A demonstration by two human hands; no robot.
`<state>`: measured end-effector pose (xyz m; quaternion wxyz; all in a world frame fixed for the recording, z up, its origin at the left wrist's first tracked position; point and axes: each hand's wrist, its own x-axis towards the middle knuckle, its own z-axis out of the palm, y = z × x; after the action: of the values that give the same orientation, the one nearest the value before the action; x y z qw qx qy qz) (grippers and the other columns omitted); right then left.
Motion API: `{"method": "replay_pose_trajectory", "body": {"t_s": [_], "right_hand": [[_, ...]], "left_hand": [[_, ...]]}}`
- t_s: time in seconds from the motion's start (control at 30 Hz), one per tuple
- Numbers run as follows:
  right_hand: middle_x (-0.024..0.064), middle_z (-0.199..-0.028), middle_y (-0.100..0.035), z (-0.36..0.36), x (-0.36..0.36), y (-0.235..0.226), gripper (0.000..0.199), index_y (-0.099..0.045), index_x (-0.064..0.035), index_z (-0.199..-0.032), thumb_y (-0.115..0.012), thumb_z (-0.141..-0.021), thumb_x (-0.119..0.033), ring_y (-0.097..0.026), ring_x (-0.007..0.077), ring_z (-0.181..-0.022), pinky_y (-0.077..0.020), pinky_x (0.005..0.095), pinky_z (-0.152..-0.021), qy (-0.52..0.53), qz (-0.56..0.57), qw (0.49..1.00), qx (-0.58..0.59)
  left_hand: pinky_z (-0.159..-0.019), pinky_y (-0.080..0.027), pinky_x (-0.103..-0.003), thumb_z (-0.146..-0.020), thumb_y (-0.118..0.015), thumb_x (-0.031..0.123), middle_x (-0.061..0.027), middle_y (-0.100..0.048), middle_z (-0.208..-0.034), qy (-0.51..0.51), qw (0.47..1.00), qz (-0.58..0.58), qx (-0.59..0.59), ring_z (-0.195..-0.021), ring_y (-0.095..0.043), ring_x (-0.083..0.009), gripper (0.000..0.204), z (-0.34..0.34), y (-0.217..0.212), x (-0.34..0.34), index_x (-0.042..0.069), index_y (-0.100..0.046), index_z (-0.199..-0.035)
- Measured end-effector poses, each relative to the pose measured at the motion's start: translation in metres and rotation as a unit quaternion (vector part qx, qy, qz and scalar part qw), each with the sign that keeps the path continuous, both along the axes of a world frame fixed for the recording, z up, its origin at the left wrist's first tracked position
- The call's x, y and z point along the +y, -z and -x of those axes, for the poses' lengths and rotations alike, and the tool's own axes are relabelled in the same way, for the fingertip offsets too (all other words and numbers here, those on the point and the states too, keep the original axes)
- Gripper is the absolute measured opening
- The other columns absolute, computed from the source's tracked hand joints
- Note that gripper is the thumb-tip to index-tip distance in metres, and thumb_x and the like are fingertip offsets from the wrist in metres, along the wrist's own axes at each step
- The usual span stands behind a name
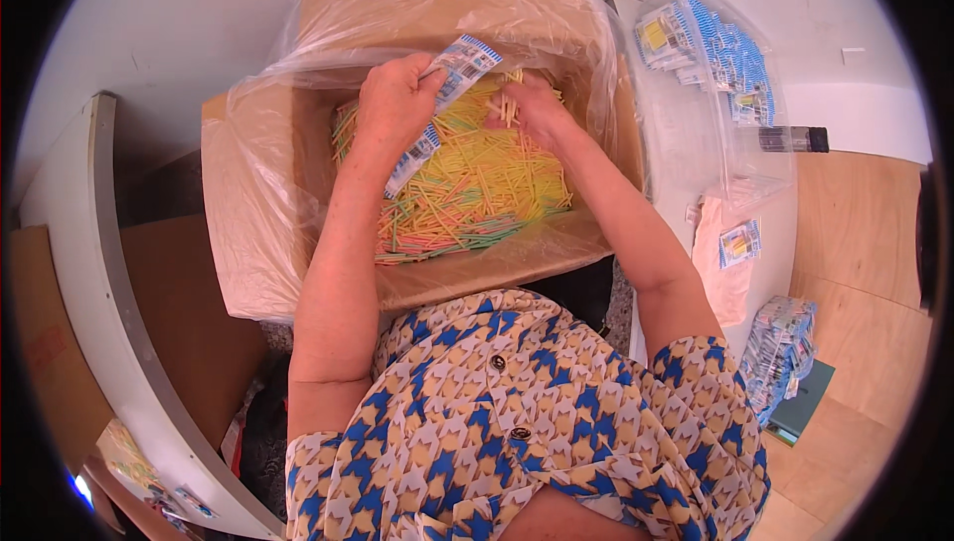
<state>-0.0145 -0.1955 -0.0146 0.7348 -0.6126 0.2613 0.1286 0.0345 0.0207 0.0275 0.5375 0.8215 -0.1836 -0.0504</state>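
Note:
My left hand (396, 99) is closed around blue-and-white printed packets (465, 68); one end sticks out to the upper right, and another packet part (410, 161) shows below the hand. To its right, my right hand (537, 112) pinches several thin pale sticks (510, 102), its fingers partly blurred. Both hands are over a cardboard box (457, 286) lined with a clear plastic bag (260, 203). Loose thin sticks (477, 183) in yellow, pink and green fill the bottom of the box.
At right, a clear plastic bin (730, 168) holds many packets (730, 54), with a dark cylindrical object (800, 139) beside it. A single packet (738, 244) lies on a pale pink cloth (717, 288). Nearer stands a pile of packets (780, 347). A white panel (109, 273) curves along the left.

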Motion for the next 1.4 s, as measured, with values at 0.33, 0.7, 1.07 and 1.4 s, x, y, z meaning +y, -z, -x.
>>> {"method": "replay_pose_trajectory", "body": {"t_s": [0.33, 0.7, 1.07, 1.4], "right_hand": [[-0.0015, -0.066, -0.045, 0.006, 0.017, -0.030, 0.017, -0.053, -0.0065, -0.090, -0.060, -0.089, -0.022, -0.036, 0.0060, -0.048, -0.0267, 0.0208, -0.039, -0.047, 0.053, 0.997, 0.017], [-0.0048, -0.059, -0.040, 0.027, 0.015, -0.033, 0.017, -0.050, -0.0108, -0.081, -0.062, -0.087, -0.020, -0.032, 0.0054, -0.044, -0.0260, 0.0220, -0.039, -0.005, -0.019, 0.999, 0.033], [0.0005, -0.061, -0.045, -0.016, 0.010, -0.017, 0.016, -0.051, -0.0075, -0.077, -0.055, -0.088, -0.017, -0.038, 0.0103, -0.047, -0.0330, 0.0270, -0.043, 0.016, -0.045, 0.999, 0.022], [-0.0012, -0.068, -0.050, 0.034, 0.017, -0.071, 0.030, -0.050, -0.0128, -0.070, -0.054, -0.089, -0.035, -0.040, 0.0097, -0.052, -0.0310, 0.0239, -0.046, 0.079, 0.120, 0.988, -0.051]], "left_hand": [[-0.063, -0.045, -0.042, -0.082, -0.061, 0.019, -0.0209, -0.058, -0.072, 0.005, 1.000, 0.022, 0.017, -0.071, -0.056, -0.0405, 0.017, 0.001, 0.003, 0.000, 0.002, -0.061, -0.083], [-0.061, -0.046, -0.038, -0.082, -0.061, 0.017, -0.0206, -0.059, -0.071, 0.018, 0.999, 0.037, 0.028, -0.064, -0.058, -0.0323, 0.016, 0.000, 0.002, 0.000, 0.002, -0.063, -0.088], [-0.062, -0.046, -0.024, -0.088, -0.056, 0.010, 0.0001, -0.066, -0.079, 0.078, 0.959, 0.192, 0.195, -0.069, -0.054, -0.0045, 0.018, 0.005, -0.002, -0.005, -0.002, -0.067, -0.096], [-0.067, -0.047, -0.023, -0.089, -0.056, 0.009, -0.0013, -0.067, -0.086, 0.129, 0.905, 0.273, 0.300, -0.073, -0.058, -0.0051, 0.018, 0.010, 0.003, -0.005, -0.002, -0.066, -0.100]]}}
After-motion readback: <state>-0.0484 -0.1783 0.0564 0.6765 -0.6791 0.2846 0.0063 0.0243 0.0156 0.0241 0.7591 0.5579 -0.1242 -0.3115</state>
